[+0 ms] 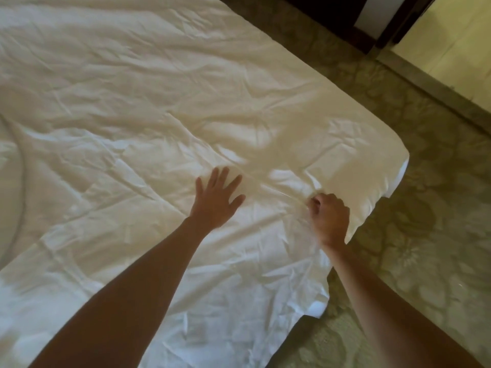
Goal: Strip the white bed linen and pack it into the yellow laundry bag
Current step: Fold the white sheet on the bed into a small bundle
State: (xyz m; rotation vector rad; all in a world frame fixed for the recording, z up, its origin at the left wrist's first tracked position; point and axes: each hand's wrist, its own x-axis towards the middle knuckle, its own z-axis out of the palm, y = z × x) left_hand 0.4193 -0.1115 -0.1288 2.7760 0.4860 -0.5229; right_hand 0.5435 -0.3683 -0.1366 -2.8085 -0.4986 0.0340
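Note:
A crumpled white bed sheet (148, 107) covers the whole bed and hangs over its near right corner. My left hand (216, 199) lies flat on the sheet with its fingers spread, holding nothing. My right hand (329, 217) is closed on a pinch of the sheet close to the bed's right corner, with creases running out from the grip. No yellow laundry bag is in view.
A green floral-patterned carpet (414, 248) runs along the right side of the bed. Dark wooden furniture (342, 19) and a pale wall with a skirting board (438, 94) stand at the top right.

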